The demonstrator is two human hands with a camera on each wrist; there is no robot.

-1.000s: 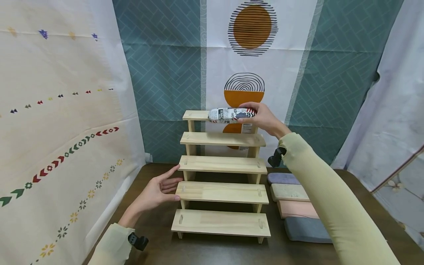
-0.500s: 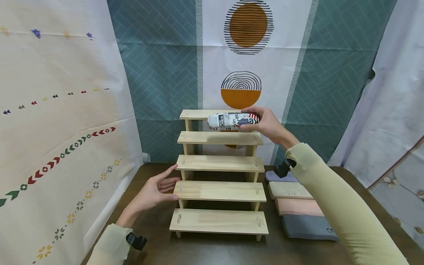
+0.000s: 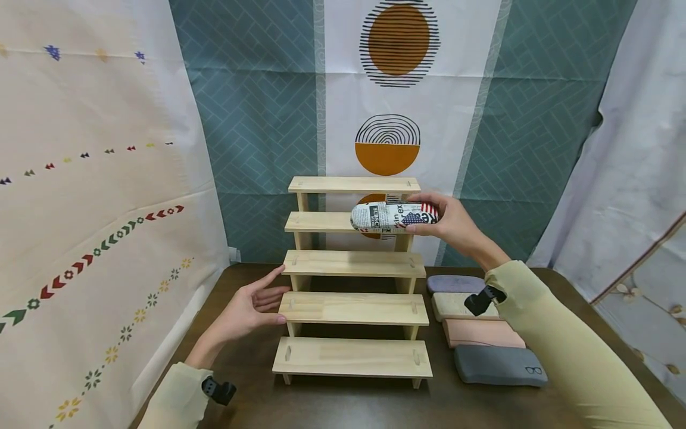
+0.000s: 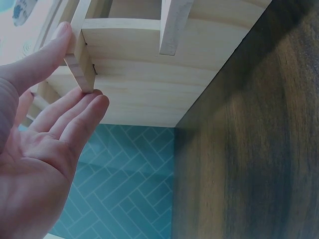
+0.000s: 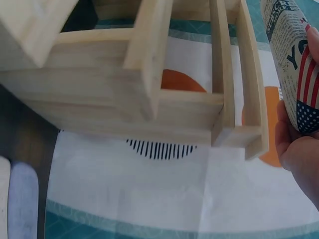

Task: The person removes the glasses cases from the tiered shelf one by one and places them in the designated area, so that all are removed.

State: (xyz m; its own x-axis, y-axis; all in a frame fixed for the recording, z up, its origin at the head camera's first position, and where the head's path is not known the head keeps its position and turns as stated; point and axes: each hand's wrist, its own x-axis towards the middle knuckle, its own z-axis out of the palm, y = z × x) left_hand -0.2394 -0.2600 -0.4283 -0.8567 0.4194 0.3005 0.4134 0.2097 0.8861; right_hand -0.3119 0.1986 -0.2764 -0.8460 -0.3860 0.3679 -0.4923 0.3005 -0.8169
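A newspaper-print glasses case (image 3: 393,217) with flag patterns lies sideways in my right hand (image 3: 455,226), gripped at its right end. It is held in front of the second-highest step of a pale wooden five-step rack (image 3: 354,307). In the right wrist view, the case (image 5: 294,64) is at the upper right, past the ends of the steps. My left hand (image 3: 252,307) is at the rack's left side, its fingers mostly straight. In the left wrist view, the thumb and fingertips of this hand (image 4: 45,134) touch the end of a step board (image 4: 79,62).
Right of the rack, several glasses cases lie in a row on the dark wooden table (image 3: 343,405): purple (image 3: 455,284), cream (image 3: 458,305), pink (image 3: 485,333) and grey (image 3: 498,365). Patterned cloths hang behind and along both sides. The rack's steps hold nothing.
My right hand has moved the glasses case away from the top step, down and to the right. My left hand stays at the rack's side. The head view has shifted slightly.
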